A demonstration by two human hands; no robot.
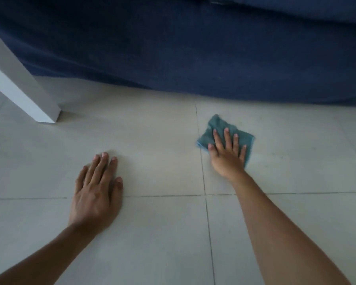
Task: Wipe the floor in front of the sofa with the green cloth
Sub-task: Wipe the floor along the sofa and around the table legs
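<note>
The green cloth [218, 128] lies folded on the pale tiled floor [152, 140], a short way in front of the dark blue sofa [193, 48]. My right hand [227, 155] presses flat on top of the cloth with fingers spread, covering its near half. My left hand [97, 188] rests palm-down on the bare tile to the left, fingers together, holding nothing.
A white furniture leg [19, 83] stands on the floor at the left, close to the sofa's front. Dark grout lines cross the tiles between and under my arms. The sofa's lower edge runs along the whole back of the view.
</note>
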